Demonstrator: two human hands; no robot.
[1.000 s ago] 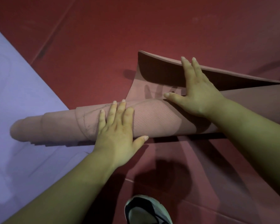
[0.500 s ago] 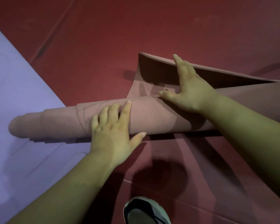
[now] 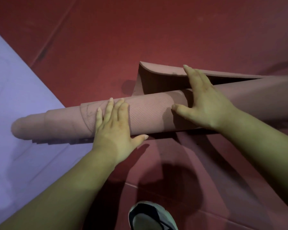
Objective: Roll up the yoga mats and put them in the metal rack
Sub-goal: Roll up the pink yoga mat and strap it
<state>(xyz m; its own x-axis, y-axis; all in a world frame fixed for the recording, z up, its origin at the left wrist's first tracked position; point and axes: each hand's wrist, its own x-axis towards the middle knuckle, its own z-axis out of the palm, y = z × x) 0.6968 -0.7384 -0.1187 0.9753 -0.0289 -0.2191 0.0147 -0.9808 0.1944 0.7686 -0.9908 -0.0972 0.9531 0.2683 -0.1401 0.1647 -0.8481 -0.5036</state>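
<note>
mat: pink yoga mat (image 3: 148, 113), mostly rolled, lying on the floor across the middle of the frame, slanting up towards the right.
roll shape: uneven; I see the inner layers sticking out in steps at the left end, and that end lies over the purple mat (image 3: 15, 97).
loose end: unrolled flap (image 3: 165, 75) stands up curled just behind the roll, right of centre, its corner pointing to upper centre.
left hands: I've got the left hand (image 3: 115, 130) flat on top of the roll at centre, fingers straight and close together, thumb out to the right along the near side. Pressing, gripping nothing.
right hands: right hand (image 3: 204, 103) is spread on the roll's right part, fingers straight and reaching up onto the flap's edge, thumb pointing left on the roll. Palm down, nothing held.
floor: dark red floor (image 3: 140, 39) with seams, fills most of the frame.
purple mat: flat, left side.
shoe: grey and white shoe (image 3: 150, 218), bottom centre, toe up.
</note>
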